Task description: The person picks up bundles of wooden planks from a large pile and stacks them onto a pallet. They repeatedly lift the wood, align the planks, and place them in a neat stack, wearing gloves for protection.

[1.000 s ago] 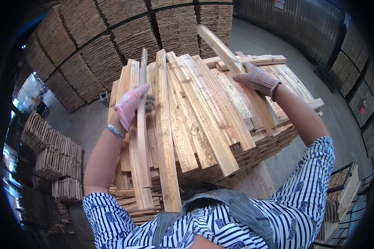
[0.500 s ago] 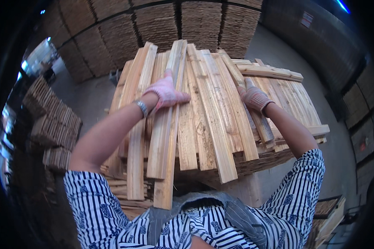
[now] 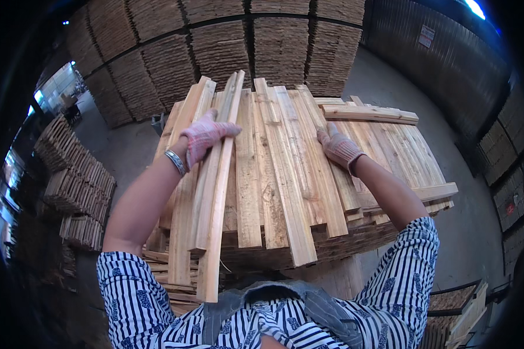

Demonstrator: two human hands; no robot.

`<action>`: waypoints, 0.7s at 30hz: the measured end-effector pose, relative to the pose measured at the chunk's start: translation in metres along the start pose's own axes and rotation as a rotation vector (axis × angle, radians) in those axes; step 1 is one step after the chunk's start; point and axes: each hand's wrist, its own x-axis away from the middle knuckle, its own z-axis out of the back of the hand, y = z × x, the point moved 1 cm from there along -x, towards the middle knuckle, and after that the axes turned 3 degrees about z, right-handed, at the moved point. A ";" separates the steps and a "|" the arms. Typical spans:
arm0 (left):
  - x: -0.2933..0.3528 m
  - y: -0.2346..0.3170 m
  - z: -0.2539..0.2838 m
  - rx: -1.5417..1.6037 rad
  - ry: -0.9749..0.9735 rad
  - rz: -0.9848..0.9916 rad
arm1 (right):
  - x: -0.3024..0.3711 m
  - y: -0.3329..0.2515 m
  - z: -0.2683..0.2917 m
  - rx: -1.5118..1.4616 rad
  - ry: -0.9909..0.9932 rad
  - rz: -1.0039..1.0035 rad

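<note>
**Left hand on the slats, right hand flat on the stack**

Looking down at a big stack of wooden boards (image 3: 297, 174), all laid with the long axis running away from the body, near ends poking out toward the striped shirt (image 3: 157, 302).

Left hand (image 3: 206, 136), in a pinkish knit glove with a metal bracelet (image 3: 176, 161) at the wrist, draped over a couple of narrow slats (image 3: 215, 192) along the left side of the stack. Fingers curled over the top and pointing right, looks like a loose grip around them rather than a flat palm, though hard to tell how far the fingers wrap underneath. Those slats sit a bit tilted and stick out further toward the body than the neighbours, near ends hanging past the stack edge.

Right hand (image 3: 337, 145), same kind of glove, resting mostly open and palm down on the boards further right, nothing actually grasped as far as visible. One loose crosswise board (image 3: 370, 113) lying across the far right top, just beyond that hand and not touching it.

So: slats directly under the left hand, lengthwise front to back, well apart from the right. Left is clearly the nearer one.

More lumber stacks (image 3: 227, 41) behind, smaller piles (image 3: 70, 174) off to the left on the concrete floor (image 3: 483, 232).
</note>
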 end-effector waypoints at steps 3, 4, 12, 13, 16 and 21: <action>0.003 0.023 0.008 0.031 -0.020 -0.022 | 0.012 -0.006 0.003 -0.112 -0.040 -0.014; 0.002 0.033 0.008 -0.031 -0.034 0.010 | 0.011 -0.004 -0.001 -0.068 -0.015 -0.006; -0.051 -0.005 -0.019 -0.457 0.177 0.087 | 0.021 -0.020 -0.010 0.244 0.272 0.267; -0.043 -0.002 -0.007 -0.378 0.054 0.028 | 0.024 -0.024 -0.004 0.284 0.268 0.311; -0.038 -0.008 0.004 -0.369 0.053 0.014 | 0.025 -0.026 -0.009 0.327 0.258 0.426; -0.008 -0.001 -0.026 -0.839 0.098 0.023 | 0.010 -0.034 -0.028 0.273 0.268 0.645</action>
